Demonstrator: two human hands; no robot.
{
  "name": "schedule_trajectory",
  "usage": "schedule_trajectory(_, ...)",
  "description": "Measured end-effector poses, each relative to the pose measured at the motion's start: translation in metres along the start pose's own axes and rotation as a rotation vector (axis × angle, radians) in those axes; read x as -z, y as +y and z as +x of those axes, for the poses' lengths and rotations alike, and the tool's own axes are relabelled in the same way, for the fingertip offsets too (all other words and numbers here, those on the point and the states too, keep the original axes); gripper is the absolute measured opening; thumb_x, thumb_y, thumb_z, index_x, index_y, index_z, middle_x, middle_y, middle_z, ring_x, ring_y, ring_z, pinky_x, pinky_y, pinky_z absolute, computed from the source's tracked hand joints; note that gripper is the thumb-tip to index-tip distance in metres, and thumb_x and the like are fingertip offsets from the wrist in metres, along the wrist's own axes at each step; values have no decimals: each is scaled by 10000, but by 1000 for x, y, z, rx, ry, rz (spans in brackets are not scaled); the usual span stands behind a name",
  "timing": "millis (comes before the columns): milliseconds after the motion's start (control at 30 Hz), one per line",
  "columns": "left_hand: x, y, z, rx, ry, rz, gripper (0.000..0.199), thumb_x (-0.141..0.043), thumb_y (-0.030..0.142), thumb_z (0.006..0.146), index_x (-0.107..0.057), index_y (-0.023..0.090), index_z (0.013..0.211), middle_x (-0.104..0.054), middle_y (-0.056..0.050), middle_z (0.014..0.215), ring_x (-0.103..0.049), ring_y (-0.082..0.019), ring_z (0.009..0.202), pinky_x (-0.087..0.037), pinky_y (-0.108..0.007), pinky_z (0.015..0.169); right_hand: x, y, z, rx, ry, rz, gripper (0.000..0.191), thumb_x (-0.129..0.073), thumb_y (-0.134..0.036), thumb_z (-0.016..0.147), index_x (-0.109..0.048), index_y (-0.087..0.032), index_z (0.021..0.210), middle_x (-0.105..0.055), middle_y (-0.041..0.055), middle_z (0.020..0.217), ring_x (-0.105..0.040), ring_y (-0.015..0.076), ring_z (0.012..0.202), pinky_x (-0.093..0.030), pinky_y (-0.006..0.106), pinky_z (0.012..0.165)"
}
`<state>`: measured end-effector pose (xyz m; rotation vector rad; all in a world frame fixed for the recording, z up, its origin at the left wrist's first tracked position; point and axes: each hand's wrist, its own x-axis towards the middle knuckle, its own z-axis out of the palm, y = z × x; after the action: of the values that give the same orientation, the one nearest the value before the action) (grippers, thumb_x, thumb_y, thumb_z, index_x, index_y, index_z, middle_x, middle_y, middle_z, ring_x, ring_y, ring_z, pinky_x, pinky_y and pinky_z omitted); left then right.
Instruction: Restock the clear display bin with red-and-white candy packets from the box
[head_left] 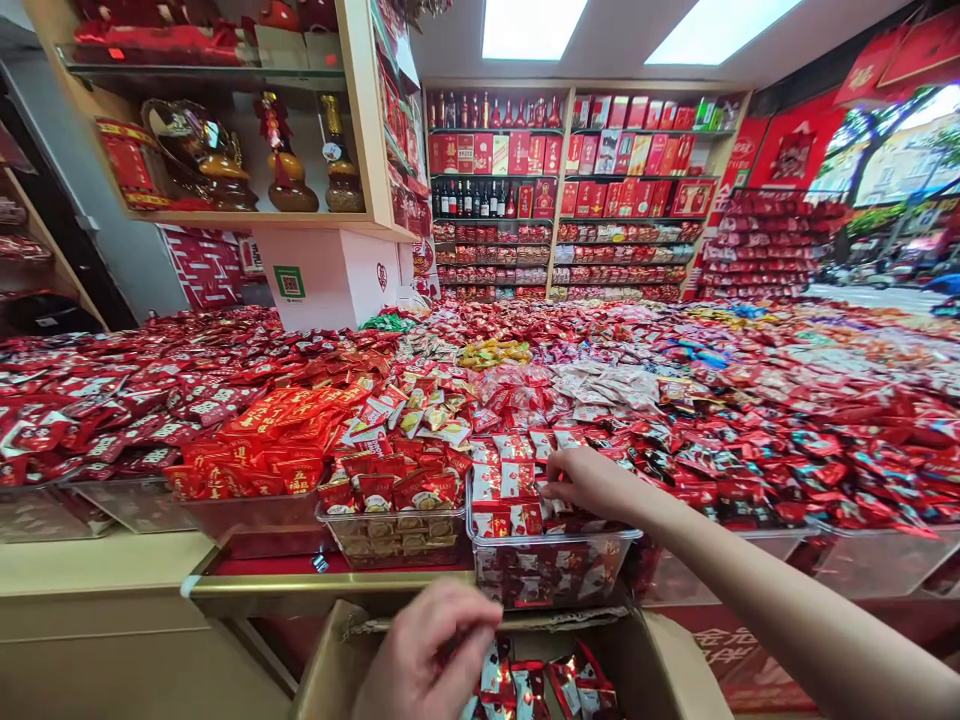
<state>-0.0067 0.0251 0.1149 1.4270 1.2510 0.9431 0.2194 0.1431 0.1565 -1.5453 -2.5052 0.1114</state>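
My right hand [589, 482] reaches into a clear plastic bin [555, 545] of small red-and-white wrapped candies [517, 478]. Its fingers are bent and closed at a candy packet among the rows, partly hidden by the hand. Low in the view, my left hand [431, 650] hovers above an open cardboard box [679, 670], slightly blurred. Its fingers curl loosely, with a gap to the thumb and nothing visible between them. Loose candy packets [529, 690] in red, white and dark wrappers lie inside the box.
Left of the bin stands another clear bin [401, 540] of red-and-gold packets. Bright red packets [277, 440] are heaped farther left, and more wrapped sweets [810, 450] spread right. A gold-edged counter [337, 583] runs behind the box. A white pillar [315, 275] rises at the left.
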Motion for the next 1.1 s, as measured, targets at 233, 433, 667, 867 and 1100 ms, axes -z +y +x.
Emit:
schedule_trajectory(233, -21, 63, 112, -774, -61, 805, 194, -526, 236, 724, -598, 204, 902, -610, -36, 941, -503, -169, 913, -370, -311, 840, 7, -1, -7, 115, 55, -86, 183, -498, -272, 736, -635, -155, 769, -665, 84, 774, -574, 202, 761, -376, 261, 663)
schedule_trajectory(433, -41, 64, 154, -559, -213, 1052, 296, -570, 281, 630, -575, 203, 916, -624, -44, 916, -539, -216, 883, -420, -308, 752, 12, -2, -13, 166, 7, -183, 118, -543, -238, 685, -616, -158, 735, -664, 74, 743, -573, 206, 741, -357, 281, 712)
schedule_trajectory(667, -46, 64, 164, -485, -316, 1115, 436, -569, 320, 590, -465, 217, 1000, -592, -33, 964, -558, -194, 839, -448, -253, 658, 3, 5, -8, 103, 81, -140, 111, -481, -186, 724, -582, -146, 741, -663, 70, 751, -582, 192, 737, -353, 272, 708)
schedule_trajectory(867, -58, 76, 176, -373, -391, 1250, 521, -666, 349, 470, -531, 184, 946, -575, -103, 990, -526, -294, 910, -437, -364, 734, 4, 13, -10, 112, 65, -66, 178, -563, -247, 680, -587, -149, 827, -656, 76, 834, -557, 211, 822, -353, 286, 745)
schedule_trajectory(1100, -61, 82, 183, -273, -417, 1309, 414, -642, 368, 519, -606, 216, 902, -613, -75, 934, -559, -252, 847, -444, -317, 687, 4, 14, -11, 111, 94, -81, 265, -550, -264, 696, -580, -159, 938, -650, 83, 871, -539, 229, 818, -364, 297, 711)
